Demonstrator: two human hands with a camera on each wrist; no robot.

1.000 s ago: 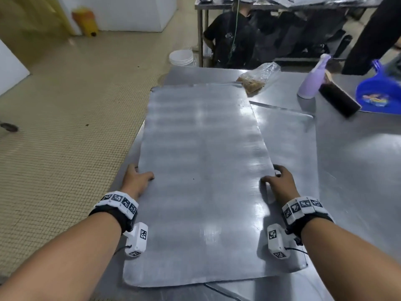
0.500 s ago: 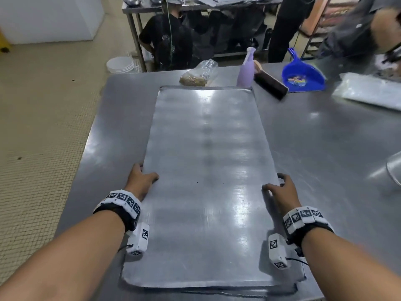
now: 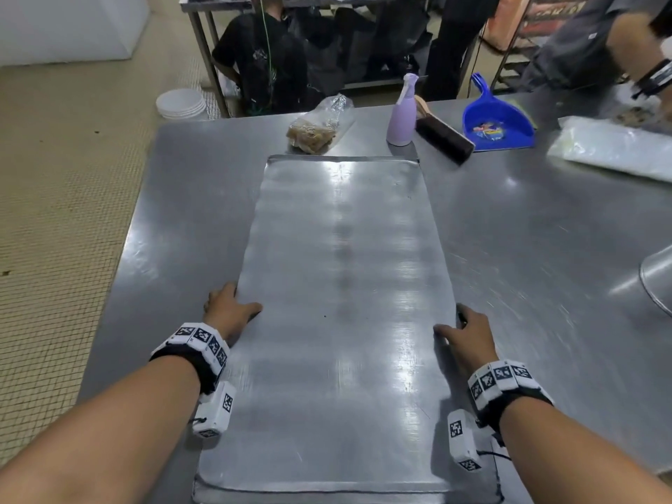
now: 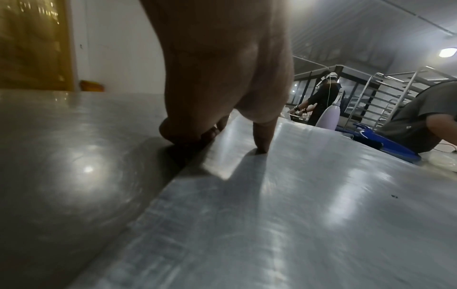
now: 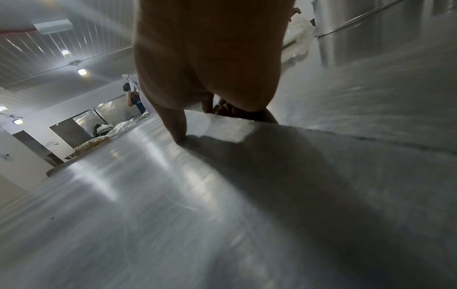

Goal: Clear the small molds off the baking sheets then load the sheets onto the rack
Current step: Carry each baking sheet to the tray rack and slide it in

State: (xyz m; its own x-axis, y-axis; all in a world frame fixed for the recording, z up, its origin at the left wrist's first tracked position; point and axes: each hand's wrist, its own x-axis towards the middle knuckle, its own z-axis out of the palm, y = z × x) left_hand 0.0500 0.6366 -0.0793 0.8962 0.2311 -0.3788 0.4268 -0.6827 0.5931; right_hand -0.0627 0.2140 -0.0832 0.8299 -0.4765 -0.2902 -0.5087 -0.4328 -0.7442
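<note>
A long bare baking sheet (image 3: 342,285) lies lengthwise on the steel table (image 3: 527,249), with another sheet's edge showing under its near end. My left hand (image 3: 227,311) grips the sheet's left edge, thumb on top and fingers curled under, as the left wrist view shows on the baking sheet (image 4: 272,205). My right hand (image 3: 463,332) grips the right edge the same way, thumb pressed on the baking sheet (image 5: 173,195). No molds are on the sheet. A tall metal rack (image 4: 385,97) stands in the background beyond the table.
At the table's far edge lie a plastic bag of crumbs (image 3: 316,125), a lilac spray bottle (image 3: 402,114), a black brush (image 3: 443,140) and a blue dustpan (image 3: 496,121). Another person (image 3: 596,49) works at the right. A steel bowl (image 3: 658,278) sits at the right edge.
The sheet in both hands has swung from askew to square over the sheet below. The view has turned right, bringing the dustpan, the person and the bowl into sight.
</note>
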